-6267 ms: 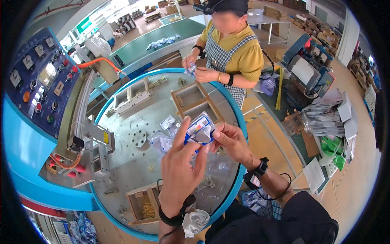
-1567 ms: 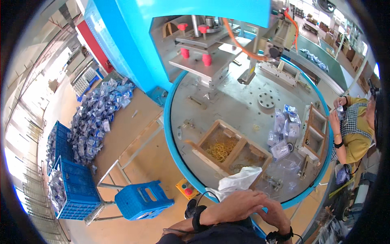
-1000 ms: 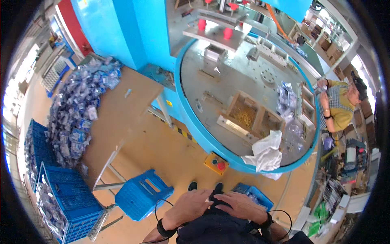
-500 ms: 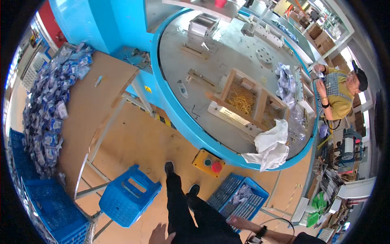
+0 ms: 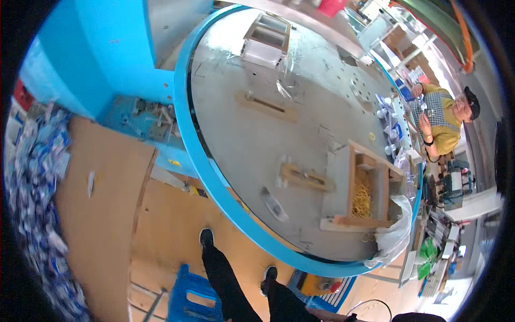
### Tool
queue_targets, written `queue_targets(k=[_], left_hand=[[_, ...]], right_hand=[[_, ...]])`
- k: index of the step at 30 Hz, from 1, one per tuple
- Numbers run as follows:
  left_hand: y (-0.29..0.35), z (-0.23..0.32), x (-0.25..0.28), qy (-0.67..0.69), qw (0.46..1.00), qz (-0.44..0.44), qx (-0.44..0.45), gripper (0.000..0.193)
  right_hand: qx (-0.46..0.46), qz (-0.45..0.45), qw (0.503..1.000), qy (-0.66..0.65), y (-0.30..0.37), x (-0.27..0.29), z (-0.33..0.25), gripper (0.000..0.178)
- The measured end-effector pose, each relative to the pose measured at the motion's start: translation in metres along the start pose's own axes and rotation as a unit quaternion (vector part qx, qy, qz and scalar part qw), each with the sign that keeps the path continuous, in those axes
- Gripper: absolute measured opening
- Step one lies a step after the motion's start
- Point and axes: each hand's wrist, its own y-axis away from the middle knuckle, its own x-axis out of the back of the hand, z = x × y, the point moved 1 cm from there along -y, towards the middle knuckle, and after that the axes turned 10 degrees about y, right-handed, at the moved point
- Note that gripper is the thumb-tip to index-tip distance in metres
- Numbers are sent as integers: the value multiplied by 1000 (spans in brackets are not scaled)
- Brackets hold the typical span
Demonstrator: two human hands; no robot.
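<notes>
A small part of my right hand and wrist [image 5: 321,313] shows at the lower edge, its fingers out of sight. What it holds, if anything, I cannot tell. My left hand is outside the picture. In front of me stands a large round grey table [image 5: 241,155] with a blue rim. On its near right part lies a wooden tray [image 5: 351,185] with yellow rubber bands [image 5: 362,196], beside a crumpled white plastic sheet [image 5: 396,231]. A clear packaged item [image 5: 273,205] and a slotted wooden bar [image 5: 306,178] lie closer to the middle.
Several small blue-and-white packs [image 5: 37,209] are heaped on a brown table [image 5: 102,172] at left. A blue stool [image 5: 188,298] and a yellow control box [image 5: 316,285] with a red button are near my legs. A co-worker [image 5: 442,118] handles something across the table.
My view has swung, bringing the round table closer; the wooden tray now appears further right and lower. My left hand has left the picture, and my right hand has mostly dropped below the edge.
</notes>
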Motion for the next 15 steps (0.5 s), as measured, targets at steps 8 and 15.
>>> queue_targets(k=[8,15], left_hand=[[-43,94,127,10,993,-59,-106,72],[-67,184,149,-32,959,-67,-274,57]], right_hand=[[130,144,981,-12,-16,-20,-108,77],[201,152,968,-5,-45,-18,-149,59]])
